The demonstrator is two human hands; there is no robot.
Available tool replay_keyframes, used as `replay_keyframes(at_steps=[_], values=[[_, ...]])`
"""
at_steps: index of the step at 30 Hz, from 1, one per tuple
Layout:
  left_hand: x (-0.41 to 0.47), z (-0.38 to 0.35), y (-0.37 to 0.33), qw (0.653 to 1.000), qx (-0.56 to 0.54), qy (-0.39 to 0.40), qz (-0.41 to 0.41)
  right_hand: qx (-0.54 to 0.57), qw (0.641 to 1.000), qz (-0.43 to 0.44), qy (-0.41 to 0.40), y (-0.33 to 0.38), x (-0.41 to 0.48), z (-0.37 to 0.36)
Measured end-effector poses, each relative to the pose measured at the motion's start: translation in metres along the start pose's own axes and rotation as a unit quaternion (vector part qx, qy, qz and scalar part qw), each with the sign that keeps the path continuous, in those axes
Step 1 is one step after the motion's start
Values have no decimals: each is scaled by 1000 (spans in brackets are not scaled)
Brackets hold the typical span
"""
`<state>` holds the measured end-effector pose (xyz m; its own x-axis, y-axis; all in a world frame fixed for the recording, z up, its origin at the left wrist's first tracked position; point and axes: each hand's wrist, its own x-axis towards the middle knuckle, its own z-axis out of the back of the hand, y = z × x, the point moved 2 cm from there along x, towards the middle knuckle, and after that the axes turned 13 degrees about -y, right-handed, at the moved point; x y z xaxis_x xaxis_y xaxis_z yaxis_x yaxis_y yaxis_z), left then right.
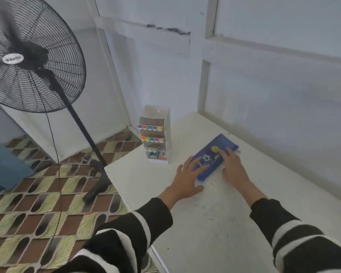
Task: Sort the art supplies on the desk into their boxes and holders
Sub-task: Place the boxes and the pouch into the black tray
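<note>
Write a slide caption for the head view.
Left hand and right hand rest flat on a blue box beside a marker holder on a white desk.

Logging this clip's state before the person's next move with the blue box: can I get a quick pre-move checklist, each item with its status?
1. Both hands on blue box: ok; left hand and right hand lie flat on it.
2. Box flat on desk: ok.
3. Box lid shut: cannot tell, blurred.
4. White marker holder upright: ok, standing apart from box.
5. Holder tiers filled: not ok; third tier shows fewer caps than upper two.
</note>
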<state>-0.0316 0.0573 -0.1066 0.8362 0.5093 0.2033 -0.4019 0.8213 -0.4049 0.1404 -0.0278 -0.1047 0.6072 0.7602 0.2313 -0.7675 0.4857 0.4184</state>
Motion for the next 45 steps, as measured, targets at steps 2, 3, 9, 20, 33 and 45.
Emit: replay_keyframes(at_steps=[2, 3, 9, 20, 33, 45], values=[[9, -8, -3, 999, 40, 30, -14, -29, 1000, 0, 3, -6, 12, -2], [12, -11, -3, 998, 53, 39, -12, -37, 999, -6, 5, -8, 17, -4], [23, -17, -7, 996, 71, 17, 50, -14, 998, -54, -38, -13, 27, -13], [23, 31, -1, 931, -330, -120, 96, 128, 980, -57, -138, -16, 15, 33], [-21, 63, -128, 919, -377, -111, 40, 132, 961, -25, -240, -57, -142, 210], [-106, -21, -362, 887, -441, 88, -107, 48, 939, -145, -308, -163, -396, 357]])
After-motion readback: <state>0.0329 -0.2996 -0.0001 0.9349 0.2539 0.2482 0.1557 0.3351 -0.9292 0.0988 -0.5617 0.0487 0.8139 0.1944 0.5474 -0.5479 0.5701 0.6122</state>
